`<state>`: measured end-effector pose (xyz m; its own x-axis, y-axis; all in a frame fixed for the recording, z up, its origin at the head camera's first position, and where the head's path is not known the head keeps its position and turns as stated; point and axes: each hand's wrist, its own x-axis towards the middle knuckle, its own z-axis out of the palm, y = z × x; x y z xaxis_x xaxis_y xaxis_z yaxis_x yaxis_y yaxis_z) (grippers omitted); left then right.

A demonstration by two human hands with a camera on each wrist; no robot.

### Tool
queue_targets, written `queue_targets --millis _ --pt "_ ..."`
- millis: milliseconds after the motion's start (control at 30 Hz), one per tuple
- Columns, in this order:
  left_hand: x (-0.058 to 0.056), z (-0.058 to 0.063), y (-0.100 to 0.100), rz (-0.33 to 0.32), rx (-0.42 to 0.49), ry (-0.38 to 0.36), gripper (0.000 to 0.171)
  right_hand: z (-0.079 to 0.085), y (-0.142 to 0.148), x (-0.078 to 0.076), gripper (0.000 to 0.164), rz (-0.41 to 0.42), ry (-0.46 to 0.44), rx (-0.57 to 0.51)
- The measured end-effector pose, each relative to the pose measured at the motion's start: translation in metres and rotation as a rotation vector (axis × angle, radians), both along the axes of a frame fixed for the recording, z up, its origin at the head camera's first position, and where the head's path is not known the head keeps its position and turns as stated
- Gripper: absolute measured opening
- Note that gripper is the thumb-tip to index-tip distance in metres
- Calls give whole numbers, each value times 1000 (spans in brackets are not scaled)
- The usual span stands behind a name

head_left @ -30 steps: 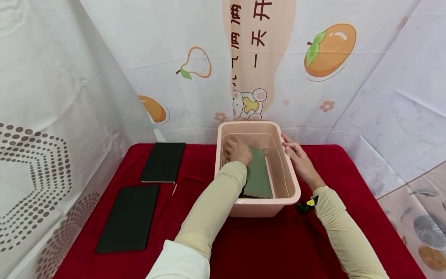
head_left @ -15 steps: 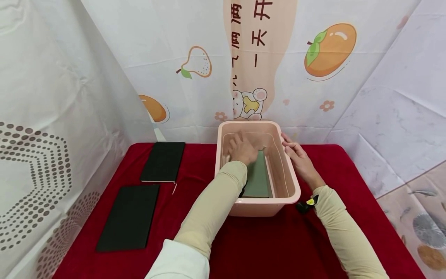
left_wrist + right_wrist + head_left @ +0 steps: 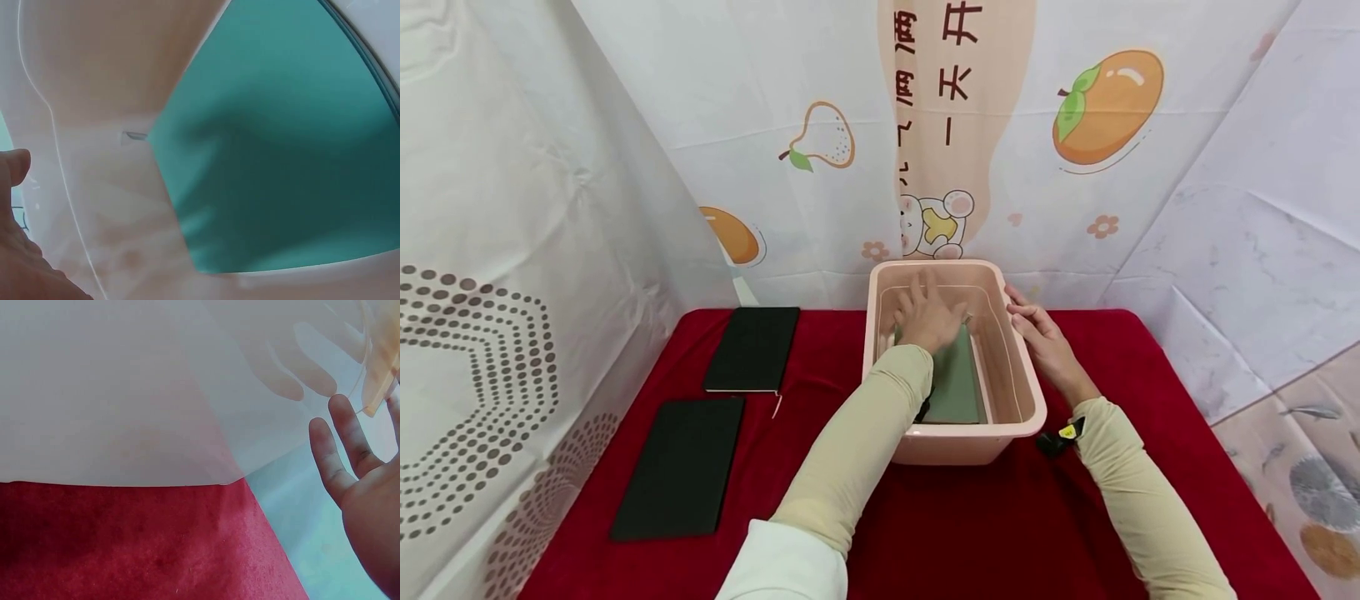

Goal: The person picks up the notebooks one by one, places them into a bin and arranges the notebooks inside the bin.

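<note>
A pale pink plastic bin (image 3: 958, 447) stands on the red cloth. My left hand (image 3: 928, 323) is inside it with fingers spread, over the far part of a green notebook (image 3: 958, 383) lying at the bottom. From the left wrist, that notebook's green cover fills much of the view, and only the thumb side of the hand shows at the left edge. No object is seen in this hand. My right hand (image 3: 1048, 346) rests against the outside of the bin's right rim; in the right wrist view its fingers (image 3: 350, 428) are extended beside the bin wall.
Two black notebooks lie on the left of the red cloth (image 3: 820, 358): one at the back (image 3: 752, 348) with a ribbon marker, one nearer (image 3: 679, 468). A printed curtain (image 3: 820, 208) hangs close behind the bin. A black device (image 3: 1060, 437) sits at the right wrist.
My left hand has shifted from the bin's left side a little to the right and farther back, its fingers spreading. The right hand and the bin have stayed in place.
</note>
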<state>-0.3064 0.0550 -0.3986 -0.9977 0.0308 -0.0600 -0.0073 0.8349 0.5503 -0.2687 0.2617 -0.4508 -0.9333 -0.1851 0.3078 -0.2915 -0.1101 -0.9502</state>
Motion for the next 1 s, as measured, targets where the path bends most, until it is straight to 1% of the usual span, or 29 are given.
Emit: queue_targets --millis 67,200,300,367,433,567,667,800,900,1000 --pt "0 2 1 -6 -3 22 90 0 0 0 22 0 -2 2" --pt "1 9 4 -30 -7 130 83 0 0 0 21 -5 -9 13" --pt "1 14 7 -56 -40 210 79 -1 1 1 21 -4 -14 14" --pt "1 17 9 -68 -67 237 78 -1 1 1 23 -5 -15 18" --pt "2 18 9 -77 -82 245 78 -1 1 0 26 -6 -12 24" --pt "3 22 8 -98 -128 234 78 -1 0 0 31 -7 -7 35" --pt "5 27 6 -130 -194 236 79 0 -1 0 32 -8 -5 33" --pt "6 36 2 -182 -256 241 81 1 -1 0 31 -11 -4 30" --pt "6 42 -1 -207 -287 258 82 1 0 0 30 -6 -3 29" --pt "6 47 -5 -219 -314 286 84 1 1 0 32 -1 -4 37"
